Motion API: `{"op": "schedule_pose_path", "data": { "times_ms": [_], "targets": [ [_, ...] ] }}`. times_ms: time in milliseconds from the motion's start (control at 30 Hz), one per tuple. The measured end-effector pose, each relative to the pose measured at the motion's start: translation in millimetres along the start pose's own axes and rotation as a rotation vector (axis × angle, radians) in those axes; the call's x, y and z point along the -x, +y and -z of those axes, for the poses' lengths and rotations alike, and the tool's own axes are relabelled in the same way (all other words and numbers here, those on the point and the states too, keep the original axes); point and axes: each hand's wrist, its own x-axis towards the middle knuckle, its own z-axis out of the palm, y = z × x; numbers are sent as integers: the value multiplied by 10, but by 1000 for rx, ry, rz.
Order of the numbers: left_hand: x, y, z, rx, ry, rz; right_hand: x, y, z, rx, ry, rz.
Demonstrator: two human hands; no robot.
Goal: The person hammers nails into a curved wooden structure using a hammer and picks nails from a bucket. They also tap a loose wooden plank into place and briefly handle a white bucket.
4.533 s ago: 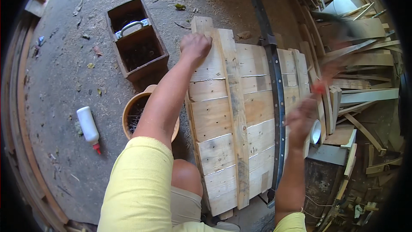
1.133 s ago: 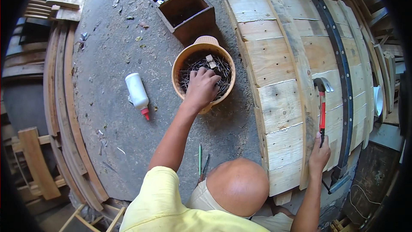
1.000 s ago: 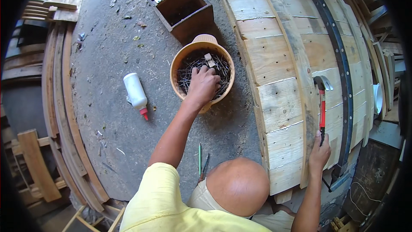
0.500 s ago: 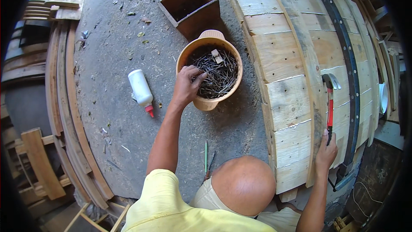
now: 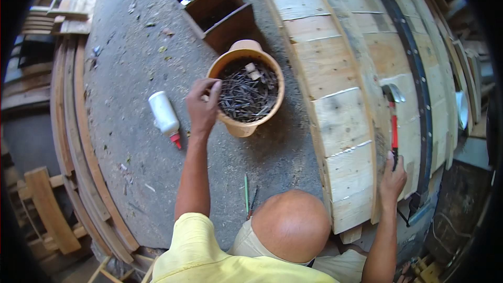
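Observation:
A tan round tub [image 5: 279, 91] with side handles stands on the floor, filled with loose nails [image 5: 242, 94] and two small wood blocks [image 5: 253, 72]. My left hand [image 5: 201, 106] is at the tub's left rim, fingers curled and pinched together; what they hold, if anything, is too small to make out. My right hand [image 5: 393, 179] grips the lower end of a claw hammer [image 5: 394, 123] with a red and black handle. The hammer lies over a panel of pale boards [image 5: 343, 118], its head pointing away from me.
A white bottle [image 5: 164, 113] with a red tip lies left of the tub. Beyond the tub is a dark wooden box [image 5: 225, 10] with compartments. A green pencil [image 5: 246, 194] lies near my knee. A black metal bar [image 5: 408, 47] runs along the panel. Long planks [image 5: 78, 126] line the left.
My left hand has drawn back from over the nails to the tub's left rim. The right hand still holds the hammer. The whole view has shifted slightly.

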Motion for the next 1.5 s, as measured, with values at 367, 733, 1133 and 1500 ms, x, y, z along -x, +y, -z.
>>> {"op": "schedule_pose_path", "data": {
  "times_ms": [367, 733, 1133, 1500],
  "targets": [
    [0, 1164, -568, 152, -507, -296, -10, -23, 20, 132, 3, -63],
    [474, 1550, -1230, 11, -434, -503, 55, -75, 44, 90, -32, -56],
    [1196, 1489, -1151, 127, -293, -151, 370, -32, 32, -386, 26, -18],
    [1017, 1416, -1074, -71, -459, -415, 650, -82, 60, -567, -119, -83]
  ]
}}
